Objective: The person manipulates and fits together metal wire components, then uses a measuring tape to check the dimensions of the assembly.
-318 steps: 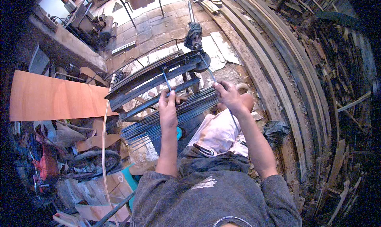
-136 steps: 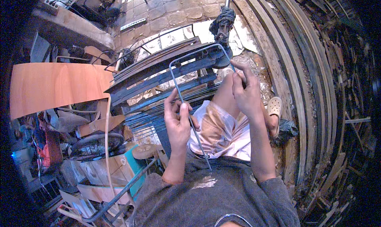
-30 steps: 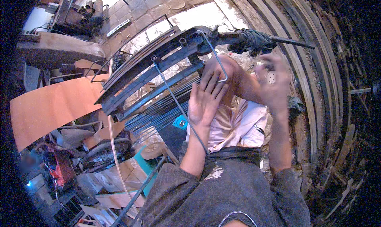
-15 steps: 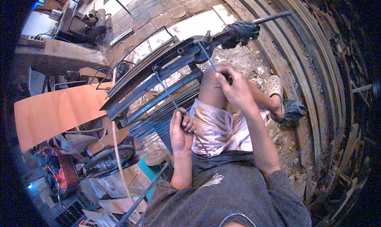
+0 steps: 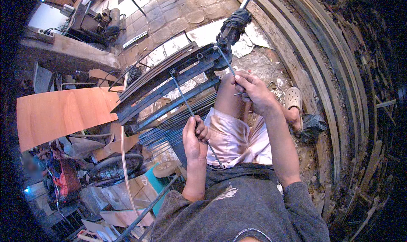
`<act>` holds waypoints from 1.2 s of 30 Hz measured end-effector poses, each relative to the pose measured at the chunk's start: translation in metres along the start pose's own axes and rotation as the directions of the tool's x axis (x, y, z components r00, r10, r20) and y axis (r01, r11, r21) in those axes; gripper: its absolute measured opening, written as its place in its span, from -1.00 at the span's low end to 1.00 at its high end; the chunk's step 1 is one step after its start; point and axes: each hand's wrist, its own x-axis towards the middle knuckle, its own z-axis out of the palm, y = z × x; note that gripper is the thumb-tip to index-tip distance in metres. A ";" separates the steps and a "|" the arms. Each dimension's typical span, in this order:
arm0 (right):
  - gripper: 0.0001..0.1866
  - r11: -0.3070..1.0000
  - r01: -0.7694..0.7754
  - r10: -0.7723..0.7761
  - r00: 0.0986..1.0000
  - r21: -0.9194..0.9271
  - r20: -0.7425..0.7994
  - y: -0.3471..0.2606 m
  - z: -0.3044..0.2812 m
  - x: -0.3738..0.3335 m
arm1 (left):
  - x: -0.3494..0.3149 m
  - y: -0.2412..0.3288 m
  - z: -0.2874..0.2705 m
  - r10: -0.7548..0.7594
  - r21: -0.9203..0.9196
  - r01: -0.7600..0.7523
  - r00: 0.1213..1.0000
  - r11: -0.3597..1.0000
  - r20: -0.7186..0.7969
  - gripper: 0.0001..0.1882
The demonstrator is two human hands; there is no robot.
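Note:
In front of me a dark steel rail frame [image 5: 154, 89] slants across, with a pivoting lever wrapped in black material [image 5: 232, 25] at its far right end. A thin metal rod [image 5: 183, 97] runs from a peg on the frame down to my waist. My left hand [image 5: 196, 136] is closed around it. My right hand [image 5: 254, 91] pinches another thin rod length [image 5: 224, 60] that comes from beside the lever's pivot. A short end pokes out below those fingers. Whether both lengths are one bent rod I cannot tell.
Several thin straight rods [image 5: 174, 123] lie under the frame beside my leg. An orange-brown wooden sheet [image 5: 68, 115] and a wheel [image 5: 116, 168] are at left. Long timber beams [image 5: 305, 51] line the right side, near a shoe [image 5: 293, 104] and a black plastic bag [image 5: 313, 125].
The lever has swung from pointing right to pointing away from me. My right hand has shifted slightly, its fingers closer around the rod. My left hand stays nearly in place.

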 end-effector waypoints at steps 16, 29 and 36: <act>-0.79 0.954 0.299 -0.300 0.953 0.026 0.047 -0.011 0.015 -0.019 | -0.002 -0.013 0.023 0.189 0.090 -0.180 0.977 0.980 -0.095 -0.74; -0.63 0.924 0.324 -0.324 0.945 0.204 -0.037 -0.006 0.004 -0.040 | -0.021 0.014 0.020 0.219 0.148 -0.234 0.969 0.961 0.114 -0.81; -0.55 0.906 0.411 -0.409 0.912 0.099 -0.038 -0.005 0.001 -0.052 | -0.023 0.015 0.019 0.208 0.127 -0.228 0.966 0.965 0.153 -0.77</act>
